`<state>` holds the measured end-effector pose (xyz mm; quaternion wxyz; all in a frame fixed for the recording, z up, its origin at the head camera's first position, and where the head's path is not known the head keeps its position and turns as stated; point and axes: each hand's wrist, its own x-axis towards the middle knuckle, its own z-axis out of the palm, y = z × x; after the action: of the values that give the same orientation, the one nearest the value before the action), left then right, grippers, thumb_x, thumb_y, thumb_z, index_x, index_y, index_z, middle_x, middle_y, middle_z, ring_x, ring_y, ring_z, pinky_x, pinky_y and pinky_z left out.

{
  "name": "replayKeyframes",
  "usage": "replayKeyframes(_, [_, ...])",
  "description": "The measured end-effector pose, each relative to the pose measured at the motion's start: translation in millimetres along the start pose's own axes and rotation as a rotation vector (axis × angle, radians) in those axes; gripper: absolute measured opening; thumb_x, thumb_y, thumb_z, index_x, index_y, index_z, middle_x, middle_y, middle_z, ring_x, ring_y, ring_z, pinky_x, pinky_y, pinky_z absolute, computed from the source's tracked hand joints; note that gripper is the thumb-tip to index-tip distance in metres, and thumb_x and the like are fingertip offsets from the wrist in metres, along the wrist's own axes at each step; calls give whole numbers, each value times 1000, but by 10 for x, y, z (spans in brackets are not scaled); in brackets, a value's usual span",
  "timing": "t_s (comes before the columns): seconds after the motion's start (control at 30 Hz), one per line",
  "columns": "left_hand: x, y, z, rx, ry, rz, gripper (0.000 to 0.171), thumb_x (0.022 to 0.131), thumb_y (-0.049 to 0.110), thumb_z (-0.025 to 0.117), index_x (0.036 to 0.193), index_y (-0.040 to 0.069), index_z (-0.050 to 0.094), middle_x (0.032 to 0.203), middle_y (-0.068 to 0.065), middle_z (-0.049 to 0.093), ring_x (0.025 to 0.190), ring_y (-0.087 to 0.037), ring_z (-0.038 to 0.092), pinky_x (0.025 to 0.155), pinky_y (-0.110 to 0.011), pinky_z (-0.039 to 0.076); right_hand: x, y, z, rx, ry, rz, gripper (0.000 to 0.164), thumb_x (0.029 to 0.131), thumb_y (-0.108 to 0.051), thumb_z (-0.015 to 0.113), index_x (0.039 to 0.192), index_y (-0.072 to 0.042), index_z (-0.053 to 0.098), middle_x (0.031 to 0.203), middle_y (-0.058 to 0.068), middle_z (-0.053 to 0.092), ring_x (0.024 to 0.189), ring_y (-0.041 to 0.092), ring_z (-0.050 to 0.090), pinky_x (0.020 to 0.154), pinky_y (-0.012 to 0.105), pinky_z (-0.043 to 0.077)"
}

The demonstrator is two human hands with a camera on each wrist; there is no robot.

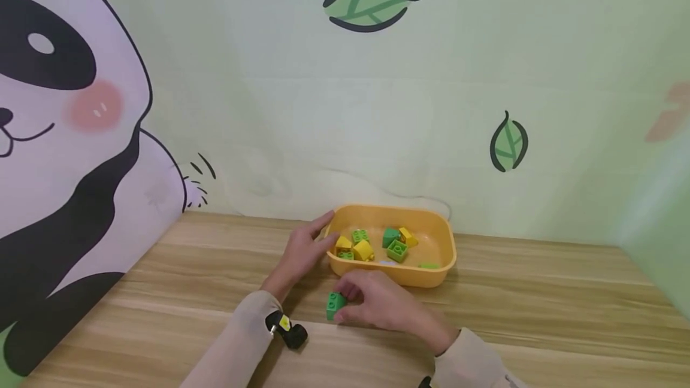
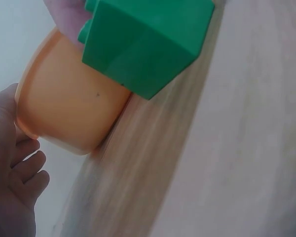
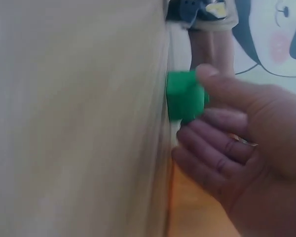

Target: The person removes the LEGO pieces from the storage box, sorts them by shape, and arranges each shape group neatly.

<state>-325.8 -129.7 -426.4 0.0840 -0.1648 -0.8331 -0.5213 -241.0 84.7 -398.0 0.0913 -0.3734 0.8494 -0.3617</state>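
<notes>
"So, what does the right hand [image 1: 380, 303] have?"

"A green block [image 1: 333, 305], pinched between thumb and fingers. It sits in front of the orange tub [image 1: 415, 276], with its studs facing the left arm."

"Is it resting on the tabletop [image 1: 539, 307]?"

"Its lower edge is right down by the wood, but whether it touches I can't tell."

"And the left hand [image 1: 304, 249]?"

"That one grips the tub at its left end, thumb over the rim, the other fingers outside."

"What's lying in the tub?"

"More blocks. Towards the left there's a rounded yellow piece [image 1: 363, 250], and a light green studded block [image 1: 360, 236] just behind it. Near the middle a light green block [image 1: 398, 250] shows its hollow side, close to a darker green piece [image 1: 390, 237] and a yellow wedge [image 1: 408, 237]."

"Anything on the person's arms?"

"Pale sleeves [image 1: 237, 340], and a black device [image 1: 288, 329] at the left wrist."

"What about behind?"

"A pale green backdrop [image 1: 259, 106] with a big panda [image 1: 121, 196] on the left and two outlined leaves, the tub standing near its foot"
</notes>
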Motion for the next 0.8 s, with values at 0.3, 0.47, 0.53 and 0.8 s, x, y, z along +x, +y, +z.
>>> replayKeyframes(0.3, [-11,-6,20,3,6,-4,58,102,20,68,155,3,52,160,-12,49,149,-33,44,121,-52,37,-103,-78,-258,-27,123,52,25,98,-22,79,118,-7,74,113,3,75,102,17,70,92,41,61])
replayKeyframes(0.47, [-10,5,24,-4,3,-6,58,102,20,68,155,3,52,161,-12,48,149,-33,44,121,-52,37,-141,-78,-464,-82,243,41,19,98,-20,80,114,-10,76,107,0,75,98,14,69,88,37,63])
replayKeyframes(0.53, [-11,16,20,-9,1,-8,59,102,20,68,156,3,52,161,-12,48,150,-34,43,121,-52,36,-140,-65,-544,-99,275,47,20,97,-19,80,115,-11,76,107,1,75,98,15,69,87,35,63])
replayKeyframes(0.8, [-12,23,3,1,8,-13,58,103,18,67,156,4,51,161,-11,47,150,-35,43,121,-52,37,-73,92,-754,-82,331,114,22,99,-11,77,120,-5,73,110,3,74,103,22,69,93,43,61])
